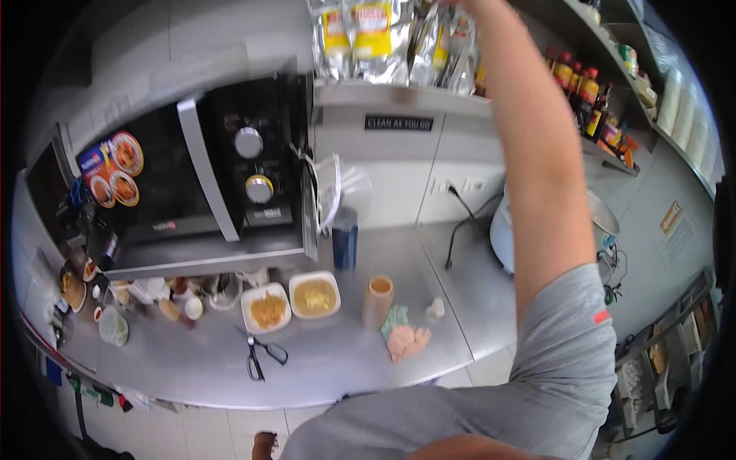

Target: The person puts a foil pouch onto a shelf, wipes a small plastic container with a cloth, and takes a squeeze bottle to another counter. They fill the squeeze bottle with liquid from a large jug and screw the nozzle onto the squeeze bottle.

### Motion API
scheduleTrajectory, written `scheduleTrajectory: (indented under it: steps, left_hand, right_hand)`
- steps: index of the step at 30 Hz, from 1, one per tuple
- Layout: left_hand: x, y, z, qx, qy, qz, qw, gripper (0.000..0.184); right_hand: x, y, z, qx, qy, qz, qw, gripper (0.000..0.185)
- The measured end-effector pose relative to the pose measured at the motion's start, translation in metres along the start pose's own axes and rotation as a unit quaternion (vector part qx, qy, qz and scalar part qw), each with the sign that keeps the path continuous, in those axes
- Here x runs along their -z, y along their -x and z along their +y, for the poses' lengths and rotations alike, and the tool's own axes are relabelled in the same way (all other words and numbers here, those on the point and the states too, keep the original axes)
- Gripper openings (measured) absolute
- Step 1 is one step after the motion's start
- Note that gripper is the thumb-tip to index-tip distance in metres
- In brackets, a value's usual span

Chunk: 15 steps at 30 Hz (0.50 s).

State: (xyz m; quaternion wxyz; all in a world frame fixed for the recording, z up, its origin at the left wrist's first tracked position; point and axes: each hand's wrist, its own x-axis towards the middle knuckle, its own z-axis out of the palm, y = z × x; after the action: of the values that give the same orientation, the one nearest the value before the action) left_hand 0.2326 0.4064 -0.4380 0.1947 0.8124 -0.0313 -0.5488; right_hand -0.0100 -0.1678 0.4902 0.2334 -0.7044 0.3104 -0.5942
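My right arm (540, 146) reaches up to the shelf holding silver packets with yellow labels (373, 34). Only a sliver of my right hand (464, 3) shows at the top edge, near these packets, and its fingers are cut off from view. Low in the picture, my left hand (264, 443) hangs over the floor in front of the counter. It is small and dark, so its fingers cannot be made out. Scissors (261, 358) with dark handles lie on the metal counter (322, 383), close to two white square bowls of food, one with shreds (267, 309) and one with yellowish contents (314, 296).
A microwave (207, 169) stands above the counter's left part. An open-topped jar (378, 303), pink and green cloths (406, 342) and a dark blue container (345, 239) occupy the counter. Bottles (586, 84) line the right shelf. A black plug cable (460, 222) hangs behind my arm.
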Motion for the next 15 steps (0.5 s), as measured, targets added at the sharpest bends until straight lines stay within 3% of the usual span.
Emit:
scheduleTrajectory:
  steps: [1,3,5,10,13,15]
  left_hand:
    - [0.001,-0.003,-0.001,0.012,-0.005,-0.014,1.0,0.021]
    - [-0.007,-0.006,-0.007,-0.175,-0.129,0.049,0.975,0.028]
    - [-0.015,-0.008,-0.013,-0.177,-0.21,0.078,0.958,0.028]
    - [-0.029,-0.015,-0.005,-0.183,-0.246,0.094,0.947,0.029]
    - [-0.036,-0.016,-0.001,-0.192,-0.251,0.1,0.944,0.029]
    - [-0.041,-0.015,-0.001,-0.196,-0.251,0.103,0.942,0.03]
  right_hand:
    - [-0.007,-0.026,0.014,0.027,-0.062,-0.047,0.997,0.041]
    - [-0.027,-0.039,0.02,0.031,-0.106,0.003,0.994,0.036]
    - [-0.035,-0.049,0.025,0.0,-0.192,-0.011,0.981,0.027]
    - [-0.034,-0.035,0.007,-0.021,-0.176,-0.033,0.984,0.019]
    - [-0.042,-0.012,-0.012,0.018,-0.012,0.07,0.997,0.019]
    - [-0.043,-0.032,-0.002,0.001,-0.08,0.018,0.997,0.02]
